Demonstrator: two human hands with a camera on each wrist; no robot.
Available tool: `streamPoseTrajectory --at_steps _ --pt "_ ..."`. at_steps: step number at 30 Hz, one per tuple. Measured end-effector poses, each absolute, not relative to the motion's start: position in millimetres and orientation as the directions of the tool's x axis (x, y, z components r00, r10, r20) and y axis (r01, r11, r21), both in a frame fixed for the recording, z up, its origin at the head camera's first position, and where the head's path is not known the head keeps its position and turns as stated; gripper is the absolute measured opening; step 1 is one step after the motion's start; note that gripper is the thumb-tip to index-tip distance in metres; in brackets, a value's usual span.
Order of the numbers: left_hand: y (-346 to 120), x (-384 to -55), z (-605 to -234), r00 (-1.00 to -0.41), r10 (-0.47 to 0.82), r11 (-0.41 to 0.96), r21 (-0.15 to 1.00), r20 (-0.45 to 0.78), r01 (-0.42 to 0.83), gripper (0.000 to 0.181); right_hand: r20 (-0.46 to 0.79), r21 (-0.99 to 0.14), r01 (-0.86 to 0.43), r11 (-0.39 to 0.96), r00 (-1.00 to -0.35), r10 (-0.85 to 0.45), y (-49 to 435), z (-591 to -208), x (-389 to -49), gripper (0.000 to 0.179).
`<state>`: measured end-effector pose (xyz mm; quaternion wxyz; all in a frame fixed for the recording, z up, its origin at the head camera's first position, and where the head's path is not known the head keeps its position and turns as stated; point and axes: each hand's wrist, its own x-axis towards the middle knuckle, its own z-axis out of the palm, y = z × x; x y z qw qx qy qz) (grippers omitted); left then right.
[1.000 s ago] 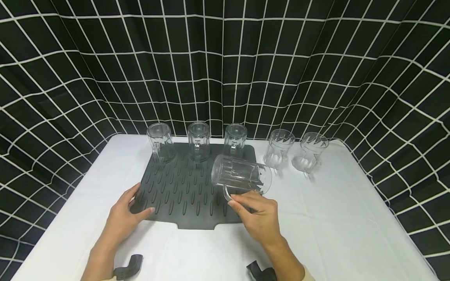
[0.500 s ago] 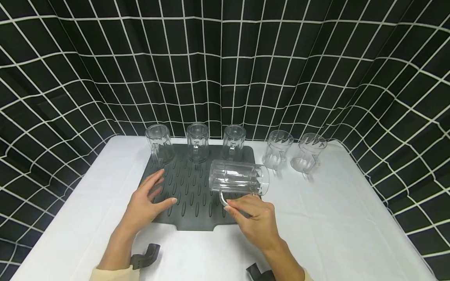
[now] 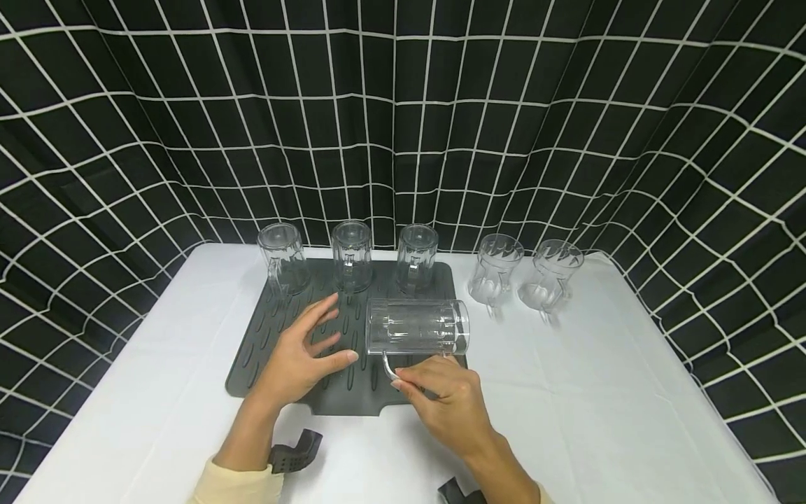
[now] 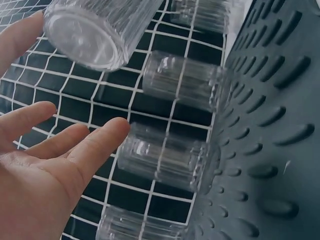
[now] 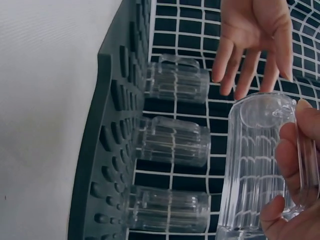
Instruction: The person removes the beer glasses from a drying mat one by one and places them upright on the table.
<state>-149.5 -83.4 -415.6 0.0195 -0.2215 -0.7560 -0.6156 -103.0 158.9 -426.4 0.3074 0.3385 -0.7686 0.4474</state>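
A clear glass mug (image 3: 415,326) lies on its side in the air over the dark grey drying mat (image 3: 283,364), its base toward the left. My right hand (image 3: 443,399) grips it by the handle, fingers curled round it in the right wrist view. My left hand (image 3: 296,357) hovers over the mat with fingers spread, just left of the mug's base. In the left wrist view its fingertips are close to the mug's base (image 4: 82,40), with a gap in between. Along the mat's back edge stand three upside-down mugs: left (image 3: 285,259), middle (image 3: 352,257) and right (image 3: 417,259).
Right of the mat, two upright glass mugs, one nearer (image 3: 495,269) and one farther right (image 3: 550,275), stand on the white tablecloth (image 3: 617,378). A black curtain with a white grid (image 3: 403,126) surrounds the table at the back and sides.
My left hand has moved right from the mat's left edge toward the held mug. The mug has shifted slightly left and nearer, and turned level.
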Motion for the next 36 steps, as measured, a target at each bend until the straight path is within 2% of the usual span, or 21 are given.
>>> streamPoseTrajectory --at_steps 8,13,17,28,32,36 --pt "-72 -150 -421 -0.877 0.334 0.056 0.921 0.346 0.385 0.083 0.734 -0.467 -0.785 0.407 -0.601 -0.317 156 -427 -100 0.013" --pt "-68 -148 -424 -0.873 0.355 0.03 0.929 0.336 0.369 0.081 0.741 -0.445 -0.804 0.394 -0.578 -0.343 152 -428 -99 0.012" --pt "-68 -148 -424 -0.882 0.344 0.033 0.935 0.322 0.354 0.077 0.753 -0.433 -0.818 0.377 -0.559 -0.347 151 -428 -101 0.01" --pt "-69 -146 -427 -0.906 0.327 0.067 0.95 0.268 0.306 0.071 0.731 -0.442 -0.824 0.354 -0.56 -0.391 154 -426 -101 0.006" --pt "-69 -146 -427 -0.914 0.314 0.058 0.955 0.258 0.29 0.071 0.779 -0.441 -0.825 0.354 -0.548 -0.304 160 -424 -103 0.011" --pt "-71 -148 -424 -0.914 0.263 0.039 0.943 0.309 0.33 0.07 0.829 -0.479 -0.77 0.422 -0.555 -0.069 165 -422 -109 0.015"
